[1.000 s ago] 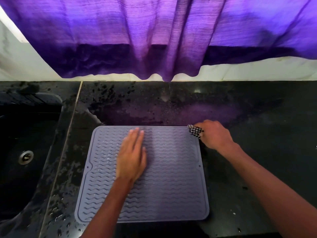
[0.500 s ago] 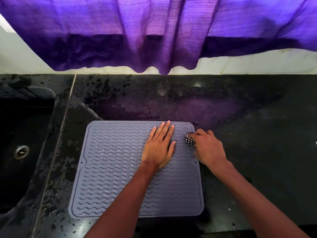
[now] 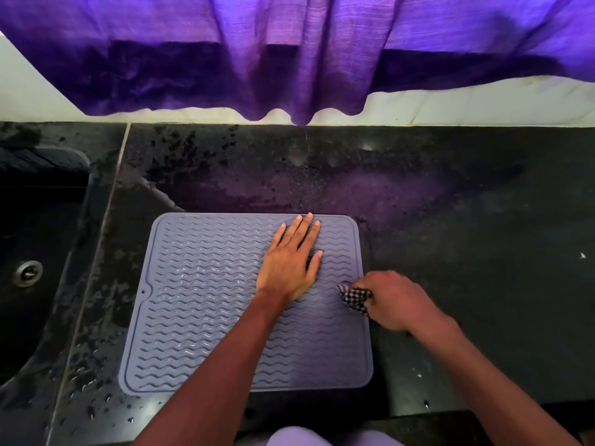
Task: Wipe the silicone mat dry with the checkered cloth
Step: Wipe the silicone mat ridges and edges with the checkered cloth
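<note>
Pinching the one bunched checkered cloth [image 3: 354, 297], the right hand [image 3: 396, 300] is pressing it on the right edge of the single silicone mat [image 3: 206, 300], centre frame. The left hand [image 3: 289, 262] is lying flat, fingers straight, on the mat's upper right. A wet black countertop [image 3: 483, 252] is carrying the grey, wavy-ribbed mat; a sink [image 3: 38, 220] is sitting at left, a purple curtain [image 3: 289, 59] hanging along the top.

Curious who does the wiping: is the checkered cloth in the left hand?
No, the right hand grips the checkered cloth at the right edge of the silicone mat; the left hand lies flat, empty.
</note>
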`<state>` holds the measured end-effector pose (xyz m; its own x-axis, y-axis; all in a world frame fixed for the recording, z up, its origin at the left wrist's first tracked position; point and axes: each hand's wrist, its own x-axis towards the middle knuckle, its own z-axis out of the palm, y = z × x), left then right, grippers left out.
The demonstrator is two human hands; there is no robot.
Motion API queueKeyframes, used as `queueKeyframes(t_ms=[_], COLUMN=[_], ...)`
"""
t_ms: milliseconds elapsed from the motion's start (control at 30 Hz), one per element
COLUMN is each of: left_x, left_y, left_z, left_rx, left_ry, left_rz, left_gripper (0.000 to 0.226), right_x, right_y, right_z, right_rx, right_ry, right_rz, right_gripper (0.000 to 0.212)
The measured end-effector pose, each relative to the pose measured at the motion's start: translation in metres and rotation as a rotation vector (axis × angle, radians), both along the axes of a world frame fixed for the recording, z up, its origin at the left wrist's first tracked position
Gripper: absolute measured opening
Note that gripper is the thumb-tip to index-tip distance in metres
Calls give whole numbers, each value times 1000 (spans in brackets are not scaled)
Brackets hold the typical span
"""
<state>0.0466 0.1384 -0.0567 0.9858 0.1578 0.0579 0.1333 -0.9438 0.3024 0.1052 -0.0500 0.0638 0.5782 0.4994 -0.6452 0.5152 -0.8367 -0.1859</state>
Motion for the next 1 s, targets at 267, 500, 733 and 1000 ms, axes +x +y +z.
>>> queueKeyframes(t_ms=[267, 500, 733, 1000], left_x=[0, 1, 0, -1], left_y=[1, 0, -1, -1], left_z=[0, 3, 5, 6], left_rx=[-9, -10, -7, -3], left_ry=[-31, -20, -10, -4], left_rz=[7, 18, 18, 18], left_gripper=[58, 59, 59, 59], right_x=[59, 21, -23, -63], right_y=[44, 30, 4, -20], right_z=[7, -10, -6, -8], right_rx=[76, 84, 54, 3], right_ry=[-240, -244, -225, -304], right_rz=[-106, -102, -6, 145], right_gripper=[36, 37, 52, 55])
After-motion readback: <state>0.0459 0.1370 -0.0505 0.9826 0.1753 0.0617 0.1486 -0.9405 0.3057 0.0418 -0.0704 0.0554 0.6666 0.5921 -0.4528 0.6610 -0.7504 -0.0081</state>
